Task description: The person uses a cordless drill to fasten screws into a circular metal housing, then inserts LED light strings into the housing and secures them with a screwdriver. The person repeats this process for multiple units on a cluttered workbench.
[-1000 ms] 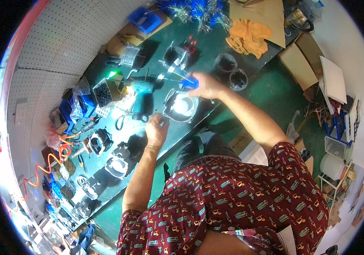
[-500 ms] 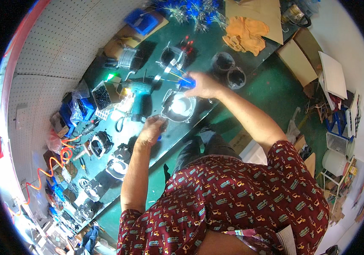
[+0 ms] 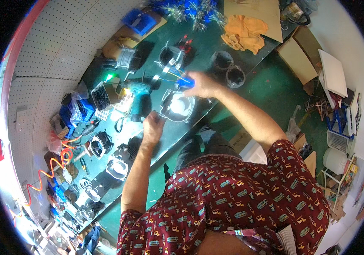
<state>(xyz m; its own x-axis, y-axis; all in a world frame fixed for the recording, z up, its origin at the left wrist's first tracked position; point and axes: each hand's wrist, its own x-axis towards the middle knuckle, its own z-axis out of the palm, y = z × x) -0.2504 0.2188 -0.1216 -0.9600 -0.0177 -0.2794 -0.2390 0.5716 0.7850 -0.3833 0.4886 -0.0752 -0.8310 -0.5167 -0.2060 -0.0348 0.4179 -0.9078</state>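
My right hand [image 3: 202,85] is closed on a blue part with wires [image 3: 185,82], whose thin yellow and white leads with pale ends stretch away to the upper left. Just below it on the bench lies a round metal housing [image 3: 165,111] with a bright white centre. Beside the housing's lower left, my left hand [image 3: 152,128] is closed, fingertips pressed together; whatever they hold is too small to make out. A teal power drill [image 3: 137,101] lies left of the housing. Beyond the blue part stands another ring-shaped housing [image 3: 165,55].
Two dark round rings [image 3: 235,77] lie near the bench edge at right. Orange gloves [image 3: 245,35], blue-tipped wire bundles [image 3: 197,12] and a wire spool [image 3: 127,58] lie farther back. A box of screws [image 3: 102,97], an orange coiled hose [image 3: 42,172] and more housings [image 3: 116,168] are at left.
My left hand has turned slightly, and a blue spot under it no longer shows. My right hand stays nearly in place while the wires' ends shift a little.
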